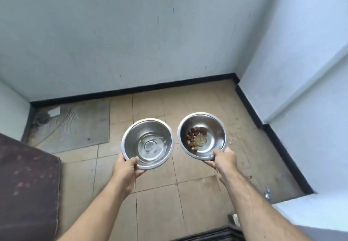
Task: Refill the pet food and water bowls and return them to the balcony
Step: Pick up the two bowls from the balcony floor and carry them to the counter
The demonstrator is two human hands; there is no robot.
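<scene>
Over the tiled balcony floor (197, 193), both bowls held in the air:

- Left hand (128, 171): fingers curled under the near rim, thumb inside, gripping the water bowl (147, 143); it holds a shallow layer of clear water.
- Right hand (224, 159): fingers wrapped under the near rim, thumb over it, gripping the food bowl (203, 136); a few pieces of kibble (194, 136) lie left of its centre.
- Step, as judged: setting both down. Keep the rims level, lower slowly, release only once the bases rest flat.
- Dark mat (26, 184): near left floor edge; avoid it.
- Open tiles ahead reach the black skirting (131, 90) along the far edge.
- Drain grate (41, 118): far-left corner.
</scene>
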